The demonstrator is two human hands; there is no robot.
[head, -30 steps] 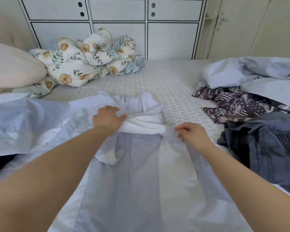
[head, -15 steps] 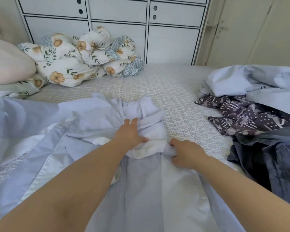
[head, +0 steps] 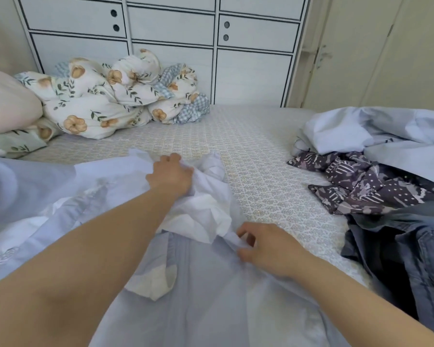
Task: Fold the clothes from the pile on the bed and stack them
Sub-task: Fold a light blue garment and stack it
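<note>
Since the earlier frame the left hand point(head: 170, 177) is shifted farther up the garment point(head: 211, 284), where white cloth is gripped, while its edge is pinched by the right hand point(head: 266, 249). The garment is spread on the bed point(head: 248, 151), unfolded. The pile point(head: 386, 186) at right is untouched, and no stack is seen, so most is judged left.

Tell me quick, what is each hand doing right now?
Left hand: gripping the bunched top of the pale blue garment.
Right hand: pinching a fold of the same garment.
</note>
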